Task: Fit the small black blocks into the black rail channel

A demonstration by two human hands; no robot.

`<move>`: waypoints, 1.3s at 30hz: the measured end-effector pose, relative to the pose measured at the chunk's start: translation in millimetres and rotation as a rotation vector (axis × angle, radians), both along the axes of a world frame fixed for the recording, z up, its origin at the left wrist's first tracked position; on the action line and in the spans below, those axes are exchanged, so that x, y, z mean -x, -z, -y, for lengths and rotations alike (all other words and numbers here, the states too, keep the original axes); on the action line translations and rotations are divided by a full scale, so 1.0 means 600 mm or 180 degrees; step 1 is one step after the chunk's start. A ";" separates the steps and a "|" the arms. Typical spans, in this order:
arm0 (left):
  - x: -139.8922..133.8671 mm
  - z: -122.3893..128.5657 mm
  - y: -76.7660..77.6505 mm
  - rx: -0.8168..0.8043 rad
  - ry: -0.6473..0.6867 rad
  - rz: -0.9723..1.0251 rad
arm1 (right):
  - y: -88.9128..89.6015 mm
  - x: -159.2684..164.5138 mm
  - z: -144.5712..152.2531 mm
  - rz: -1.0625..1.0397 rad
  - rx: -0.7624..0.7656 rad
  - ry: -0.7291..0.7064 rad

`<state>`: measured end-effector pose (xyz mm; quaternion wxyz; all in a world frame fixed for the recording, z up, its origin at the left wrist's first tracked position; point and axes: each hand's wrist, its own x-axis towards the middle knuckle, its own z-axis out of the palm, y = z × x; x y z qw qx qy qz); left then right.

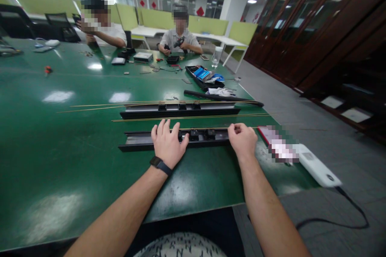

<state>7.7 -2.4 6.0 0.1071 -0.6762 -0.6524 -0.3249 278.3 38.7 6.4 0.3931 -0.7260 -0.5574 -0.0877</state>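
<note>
A black channel-shaped rail with a grey inner face lies across the green table in front of me. Small black blocks sit inside it. My left hand, with a dark band on the wrist, rests over the rail's middle, fingers spread. At the rail's right end, my right hand is closed, thumb and forefinger pinching a thin brass-coloured rod that runs along the rail's far edge. Behind lies a second black rail with similar blocks. More thin rods lie between and over the rails.
Right of my hand are a red-edged flat item, blurred out, and a white device with a black cable. Farther back lie a black tube, white gloves and a black tray. Two people sit across the table.
</note>
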 end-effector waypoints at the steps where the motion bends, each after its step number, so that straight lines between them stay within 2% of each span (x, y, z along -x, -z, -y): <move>1: 0.000 0.000 0.001 -0.0007 0.0000 -0.0015 | 0.000 0.000 0.000 -0.0009 0.0005 0.0018; 21: 0.005 -0.002 0.005 -0.0105 0.0117 -0.0073 | 0.005 -0.010 -0.004 0.0064 -0.0037 0.0120; 26: 0.005 -0.002 0.005 -0.0107 0.0115 -0.0104 | 0.004 -0.001 0.000 0.0083 -0.0046 -0.0067; 34: 0.006 -0.003 0.007 -0.0109 0.0129 -0.0108 | 0.006 0.017 0.006 0.0179 -0.0175 -0.0605; 39: 0.006 -0.003 0.010 -0.0130 0.0124 -0.0084 | 0.004 0.009 0.004 0.0023 -0.0177 -0.0307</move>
